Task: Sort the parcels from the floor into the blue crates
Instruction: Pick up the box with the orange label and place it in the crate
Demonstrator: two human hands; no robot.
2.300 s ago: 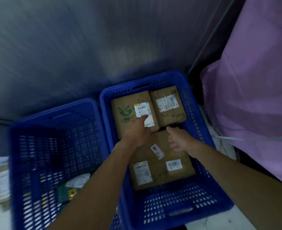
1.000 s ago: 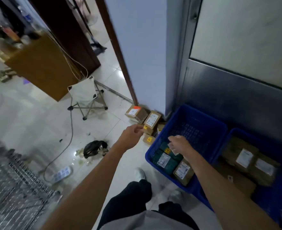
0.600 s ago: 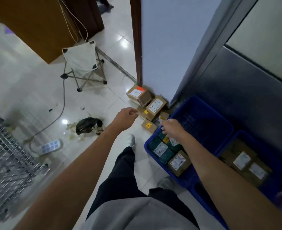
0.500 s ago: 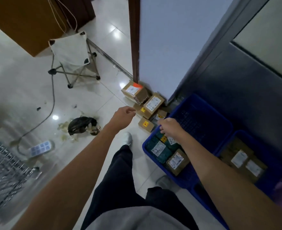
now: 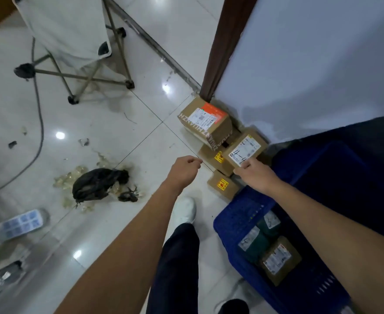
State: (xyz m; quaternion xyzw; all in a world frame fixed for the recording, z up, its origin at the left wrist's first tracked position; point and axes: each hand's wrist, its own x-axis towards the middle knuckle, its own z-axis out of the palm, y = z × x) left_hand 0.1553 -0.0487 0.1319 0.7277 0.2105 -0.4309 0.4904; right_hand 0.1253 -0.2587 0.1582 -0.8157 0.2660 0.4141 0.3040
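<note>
The right hand's (image 5: 254,175) thumb sits on the near edge of the 4-4 box (image 5: 245,150) with the fingers tucked beneath, seemingly pinching it to lift it off the floor pile (image 5: 220,185) by the wall (image 5: 299,64). The left hand (image 5: 184,169) hangs loosely curled and empty. The crate (image 5: 238,211) sits alongside.

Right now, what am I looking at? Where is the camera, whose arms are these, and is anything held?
No machine: a person wears one camera on the head, looking down at their own arms. The right hand pinches the near corner of the box marked 4-4, atop a pile of cardboard boxes on the tiled floor. The left hand hovers loosely curled, holding nothing. Beside the pile stands a blue crate with a few parcels inside.
</note>
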